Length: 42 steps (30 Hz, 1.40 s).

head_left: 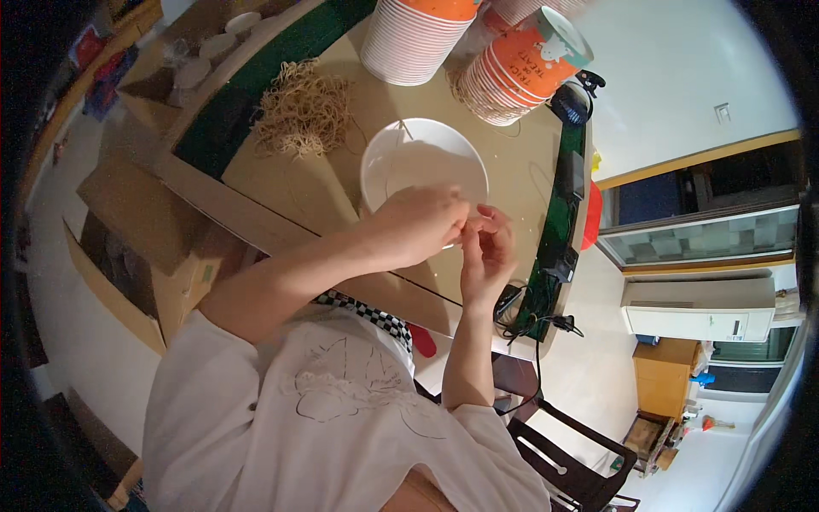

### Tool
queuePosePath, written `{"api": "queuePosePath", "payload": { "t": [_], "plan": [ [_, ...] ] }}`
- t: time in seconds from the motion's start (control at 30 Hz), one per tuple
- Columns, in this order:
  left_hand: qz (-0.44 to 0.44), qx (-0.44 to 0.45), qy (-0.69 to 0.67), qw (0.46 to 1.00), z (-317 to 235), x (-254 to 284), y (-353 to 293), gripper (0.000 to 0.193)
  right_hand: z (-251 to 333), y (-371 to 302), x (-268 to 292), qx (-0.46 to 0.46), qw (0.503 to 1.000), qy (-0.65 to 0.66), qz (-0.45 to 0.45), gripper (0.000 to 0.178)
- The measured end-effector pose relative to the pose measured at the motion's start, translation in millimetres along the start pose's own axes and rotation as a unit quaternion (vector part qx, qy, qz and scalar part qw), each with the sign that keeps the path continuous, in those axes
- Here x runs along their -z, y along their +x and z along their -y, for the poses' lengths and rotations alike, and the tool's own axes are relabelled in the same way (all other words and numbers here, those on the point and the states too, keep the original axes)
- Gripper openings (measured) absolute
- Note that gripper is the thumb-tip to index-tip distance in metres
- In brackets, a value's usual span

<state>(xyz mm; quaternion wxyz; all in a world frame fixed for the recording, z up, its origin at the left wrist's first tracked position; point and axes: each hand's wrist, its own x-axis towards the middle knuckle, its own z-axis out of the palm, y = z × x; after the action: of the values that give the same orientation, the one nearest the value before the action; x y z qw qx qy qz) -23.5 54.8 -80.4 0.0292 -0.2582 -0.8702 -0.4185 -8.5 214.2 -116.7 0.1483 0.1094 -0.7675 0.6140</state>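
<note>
My left hand and my right hand meet over the near rim of a white round tub, fingertips touching. Both are closed in a pinch, and whatever lies between the fingers is too small to make out. A short piece of beige cord crosses the tub's far rim. Left of the tub lies a tangled heap of beige cords. Beyond it stands a tall stack of nested white-rimmed paper tubs, and to its right leans another stack of orange printed tubs.
Brown cardboard covers the tabletop, with a dark green edge showing around it. Black cables and adapters run along the right side, near a dark brush. Open cardboard boxes stand left, and a dark chair stands at lower right.
</note>
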Motion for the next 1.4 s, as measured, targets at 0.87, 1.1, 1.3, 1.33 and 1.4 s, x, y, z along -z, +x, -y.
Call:
{"api": "queuePosePath", "payload": {
  "t": [0.87, 1.1, 1.3, 1.33, 1.4],
  "plan": [
    [0.137, 0.272, -0.484, 0.821, 19.1, 9.6, 18.8, 0.015, -0.8, -18.3, -15.2, 0.177, 0.958, -0.193, -0.115, 0.018],
    [0.128, 0.261, -0.434, 0.853, 15.0, 13.2, 16.6, 0.015, 1.0, -15.7, -11.1, -0.003, 0.992, 0.077, -0.100, 0.013],
    [0.120, 0.246, -0.367, 0.889, 13.1, 15.1, 16.2, 0.016, -0.4, -11.3, -10.7, -0.025, 0.993, 0.080, -0.083, 0.007],
    [0.102, 0.233, -0.328, 0.910, 10.3, 15.7, 15.0, 0.016, -1.1, -11.0, -11.2, -0.016, 0.993, 0.087, -0.084, 0.007],
    [0.084, 0.220, -0.288, 0.928, 10.0, 16.1, 14.3, 0.016, -1.3, -10.9, -11.8, -0.007, 0.992, 0.095, -0.084, 0.006]
  ]
}}
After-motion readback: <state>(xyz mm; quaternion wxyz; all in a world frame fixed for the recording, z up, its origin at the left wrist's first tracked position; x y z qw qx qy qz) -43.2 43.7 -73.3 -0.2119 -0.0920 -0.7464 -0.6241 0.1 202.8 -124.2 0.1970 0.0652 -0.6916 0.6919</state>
